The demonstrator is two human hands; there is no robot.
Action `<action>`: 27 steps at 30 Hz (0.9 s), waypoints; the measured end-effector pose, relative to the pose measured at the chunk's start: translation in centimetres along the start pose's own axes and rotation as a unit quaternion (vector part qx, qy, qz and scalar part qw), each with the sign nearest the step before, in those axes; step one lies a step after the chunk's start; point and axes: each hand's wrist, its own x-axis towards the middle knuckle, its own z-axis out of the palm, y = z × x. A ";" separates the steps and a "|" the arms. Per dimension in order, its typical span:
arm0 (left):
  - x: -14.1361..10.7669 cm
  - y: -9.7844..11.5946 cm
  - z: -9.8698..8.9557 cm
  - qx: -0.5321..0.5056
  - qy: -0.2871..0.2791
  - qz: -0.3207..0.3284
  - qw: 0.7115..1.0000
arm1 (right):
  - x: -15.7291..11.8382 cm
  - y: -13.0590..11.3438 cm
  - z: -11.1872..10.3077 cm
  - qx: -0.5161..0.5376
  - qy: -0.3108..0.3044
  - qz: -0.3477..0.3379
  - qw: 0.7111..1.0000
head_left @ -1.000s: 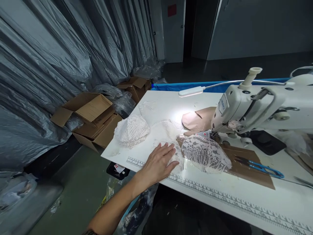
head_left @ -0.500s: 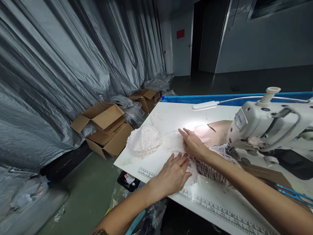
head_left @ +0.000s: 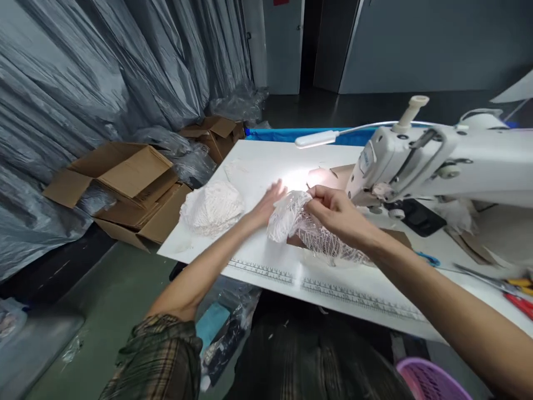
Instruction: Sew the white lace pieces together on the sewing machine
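A white lace piece [head_left: 285,218] is held up above the white surface [head_left: 266,161] by the right hand [head_left: 310,201], its upper edge pinched between thumb and fingers. The lace is draped from that grip, and its lower part is hung over a patterned lace length [head_left: 328,243] that is spread to the right, beneath the right hand and forearm. The left hand [head_left: 272,201] is held with its fingers extended and released, just beside the left edge of the raised lace; it is blurred, and whether the lace is touched by it cannot be told.

To the left, a mounded lace pile [head_left: 212,208] is set near the edge of the surface, with a thin, pale lace scrap [head_left: 235,168] laid flat behind it. Beyond the right hand, a pinkish-beige piece [head_left: 322,178] is lit by a slim white lamp [head_left: 317,139] and is partly hidden by the sewing machine [head_left: 375,161]. A black pad [head_left: 422,218] is placed beside the machine, and a blue-handled tool [head_left: 428,258] is partly covered by the right forearm. Ruler markings [head_left: 266,271] are printed along the near edge. Opened cardboard boxes [head_left: 125,178] are stacked on the floor at the left, and a purple basket [head_left: 433,378] is seen at the lower right.
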 end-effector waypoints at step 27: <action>-8.1 0.2 -1.8 0.056 0.079 -0.007 0.995 | -8.4 7.7 -3.4 -0.325 0.109 -0.104 0.934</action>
